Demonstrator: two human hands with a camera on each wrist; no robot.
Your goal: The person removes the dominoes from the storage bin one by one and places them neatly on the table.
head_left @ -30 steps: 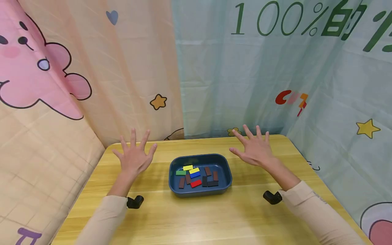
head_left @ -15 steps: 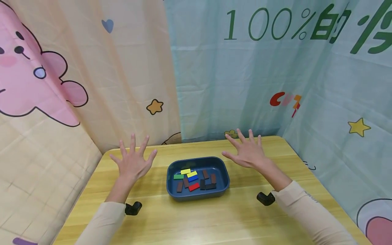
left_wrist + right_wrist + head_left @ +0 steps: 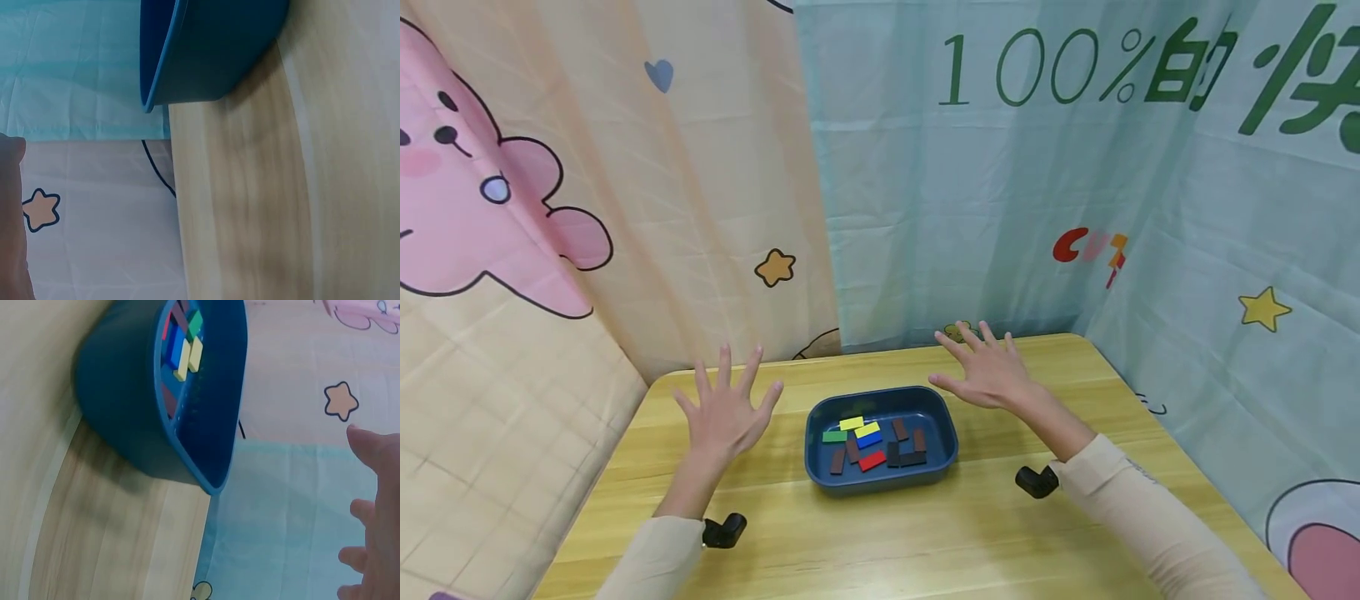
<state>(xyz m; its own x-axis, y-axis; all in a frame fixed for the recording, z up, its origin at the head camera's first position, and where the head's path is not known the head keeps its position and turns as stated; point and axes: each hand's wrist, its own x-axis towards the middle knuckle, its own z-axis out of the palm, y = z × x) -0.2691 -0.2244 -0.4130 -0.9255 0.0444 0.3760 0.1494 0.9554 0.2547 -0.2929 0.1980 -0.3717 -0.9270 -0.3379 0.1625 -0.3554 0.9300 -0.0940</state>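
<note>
A dark blue plastic bin stands between my two hands. Inside it lie several small flat blocks: a red block, a green block, a blue block, yellow, brown and black ones. To the bin's left my left hand is held with fingers spread, touching nothing. My right hand, also spread and holding nothing, is at the bin's right rear corner, apart from it. The right wrist view shows the bin's wall and the fingers of that hand at the edge.
The bin rests on a light wooden table. Printed curtains hang along the table's back and sides. A black wrist camera sits at the left cuff, another black camera at the right.
The head view has shifted, so the scene sits a little lower and further left. My right hand has moved left toward the bin; my left stays about beside it. Both remain spread.
</note>
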